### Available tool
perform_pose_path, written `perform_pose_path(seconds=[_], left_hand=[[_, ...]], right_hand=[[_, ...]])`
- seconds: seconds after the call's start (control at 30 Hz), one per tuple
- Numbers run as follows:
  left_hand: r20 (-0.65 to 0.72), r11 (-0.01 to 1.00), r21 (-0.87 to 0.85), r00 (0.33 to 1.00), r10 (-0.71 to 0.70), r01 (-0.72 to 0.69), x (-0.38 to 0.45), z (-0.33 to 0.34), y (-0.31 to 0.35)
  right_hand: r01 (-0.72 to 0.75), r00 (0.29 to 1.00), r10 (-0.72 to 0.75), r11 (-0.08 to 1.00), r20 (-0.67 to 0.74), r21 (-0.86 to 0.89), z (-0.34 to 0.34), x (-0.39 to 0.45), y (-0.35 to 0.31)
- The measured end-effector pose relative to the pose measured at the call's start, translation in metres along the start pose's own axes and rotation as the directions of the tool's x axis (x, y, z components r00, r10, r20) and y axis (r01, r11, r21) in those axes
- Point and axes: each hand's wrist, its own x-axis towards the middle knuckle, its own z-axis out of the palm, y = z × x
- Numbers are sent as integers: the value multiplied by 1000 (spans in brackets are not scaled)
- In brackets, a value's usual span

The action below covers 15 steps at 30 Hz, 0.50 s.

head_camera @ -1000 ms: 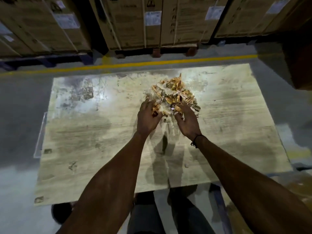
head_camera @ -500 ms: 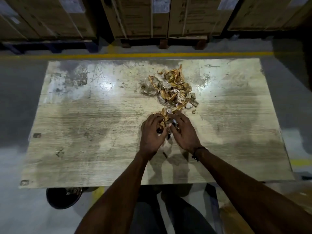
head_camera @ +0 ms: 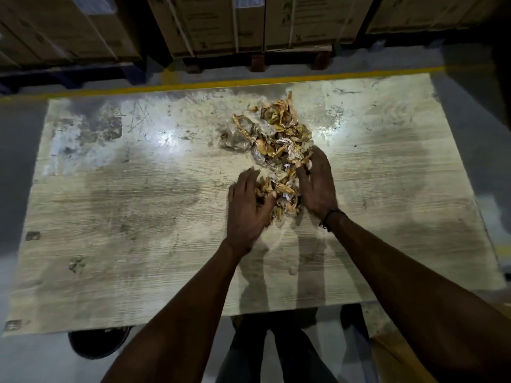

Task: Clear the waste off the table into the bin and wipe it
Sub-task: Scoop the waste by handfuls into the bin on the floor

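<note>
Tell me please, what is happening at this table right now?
A person is gathering waste on a worn, pale wooden table. The left hand and the right hand cup a small clump of crumpled brown and white scraps between them, at the near edge of a larger pile of the same brown paper and clear plastic waste. Most of the pile is not yet cleared. A dark round bin shows on the floor below the table's near left edge.

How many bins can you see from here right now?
1. A dark round bin sits on the floor under the near left edge of the pale wood-grain table, mostly hidden by the tabletop. Another could be hidden beneath the table.
</note>
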Motion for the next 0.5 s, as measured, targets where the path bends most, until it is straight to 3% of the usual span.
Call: perform_pose_path(seconds=[0.2,0.33,0.43,0.5], left_hand=[[4,994,-107,1000,-17,17,-16,21,33],[35,962,-270,999,-41,49,-31,19,38],[18,970,-242,1000,17,-12,-34,10,34],[1,981,-186,999,53,-52,-29,5,33]], right_hand=[[-11,998,16,995,-59,94,16,-56,-9],[47,989,-23,984,-144,169,12,-90,-14],[75,971,-31,981,-238,179,5,-92,-17],[40,976,1,982,-216,184,3,-83,-18]])
